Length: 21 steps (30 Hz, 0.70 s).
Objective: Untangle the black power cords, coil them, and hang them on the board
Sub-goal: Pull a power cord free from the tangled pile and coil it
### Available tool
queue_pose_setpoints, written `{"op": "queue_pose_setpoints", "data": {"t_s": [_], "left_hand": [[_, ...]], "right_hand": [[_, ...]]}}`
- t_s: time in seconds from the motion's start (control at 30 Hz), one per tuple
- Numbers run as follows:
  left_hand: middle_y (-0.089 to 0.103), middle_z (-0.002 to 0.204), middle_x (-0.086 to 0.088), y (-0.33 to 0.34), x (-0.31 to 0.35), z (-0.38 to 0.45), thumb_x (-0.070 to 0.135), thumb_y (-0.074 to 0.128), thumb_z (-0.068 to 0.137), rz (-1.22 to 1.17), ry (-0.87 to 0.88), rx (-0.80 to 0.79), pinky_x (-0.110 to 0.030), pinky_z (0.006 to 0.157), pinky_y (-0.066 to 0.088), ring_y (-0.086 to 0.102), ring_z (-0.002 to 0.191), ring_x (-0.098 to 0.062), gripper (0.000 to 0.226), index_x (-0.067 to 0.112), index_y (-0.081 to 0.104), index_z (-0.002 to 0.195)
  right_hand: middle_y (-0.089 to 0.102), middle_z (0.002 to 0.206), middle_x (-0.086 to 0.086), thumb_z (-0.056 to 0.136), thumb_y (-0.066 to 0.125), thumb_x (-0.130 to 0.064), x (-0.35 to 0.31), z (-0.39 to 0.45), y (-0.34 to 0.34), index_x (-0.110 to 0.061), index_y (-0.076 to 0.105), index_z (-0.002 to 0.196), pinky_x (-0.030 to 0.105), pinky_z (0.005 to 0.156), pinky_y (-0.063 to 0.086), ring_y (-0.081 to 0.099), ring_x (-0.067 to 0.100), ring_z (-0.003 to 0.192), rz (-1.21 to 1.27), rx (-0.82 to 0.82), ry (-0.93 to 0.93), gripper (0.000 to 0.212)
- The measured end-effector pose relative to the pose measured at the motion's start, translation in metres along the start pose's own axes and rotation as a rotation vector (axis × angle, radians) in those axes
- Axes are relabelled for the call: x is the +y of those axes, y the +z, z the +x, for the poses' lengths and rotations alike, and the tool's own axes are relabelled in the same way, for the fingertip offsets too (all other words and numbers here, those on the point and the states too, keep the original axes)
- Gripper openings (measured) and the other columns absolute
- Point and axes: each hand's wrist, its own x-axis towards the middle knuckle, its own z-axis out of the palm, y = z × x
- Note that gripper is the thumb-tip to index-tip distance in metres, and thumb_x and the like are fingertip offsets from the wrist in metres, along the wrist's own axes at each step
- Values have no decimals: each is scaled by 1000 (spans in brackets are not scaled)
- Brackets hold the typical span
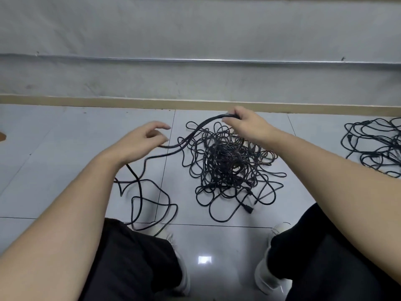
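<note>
The main tangle of cords [230, 168] sits on the floor [65, 148], just below the right hand [247, 127]. That grip pinches a few strands [208, 123] running down-left toward the left hand [141, 141], fingers loosely spread, strands touching its fingertips. Second pile [377, 146] far right; two heaps total.

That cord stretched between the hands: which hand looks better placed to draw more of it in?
Probably the left hand: its fingers are loose around the cord, free to slide. The right hand already pinches the gathered end.
</note>
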Motion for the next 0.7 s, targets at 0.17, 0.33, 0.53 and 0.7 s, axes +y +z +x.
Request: {"op": "queue_pose_setpoints", "data": {"t_s": [0.17,0.33,0.53,0.7], "left_hand": [[60,129,20,47,32,12,34,65,99,-18,190,16,-14,100,39,52,124,6,40,41,52,137],[53,72,14,67,47,18,25,59,103,26,264,46,-20,58,35,46,59,4,13,30,58,91],[51,58,19,48,57,3,8,63,97,9,289,-101,-14,56,33,42,55,1,21,13,63,76],[33,50,14,38,58,-6,22,69,97,-117,274,38,-13,44,21,26,43,-3,39,11,53,63]], "right_hand": [[54,76,-6,105,52,-31,-29,-12,19,-20,58,108,28,61,35,46,8,64,-35,-97,-94,13],[54,65,-10,101,60,-17,-39,-25,25,-20,56,102,27,57,34,44,12,59,162,-158,-172,6],[71,76,4,97,69,-25,-14,-31,15,-17,59,96,30,65,41,56,22,68,60,-510,-135,13],[69,95,-1,98,66,-38,16,-20,31,-24,66,99,31,89,49,62,12,88,-348,-571,-108,14]]}}
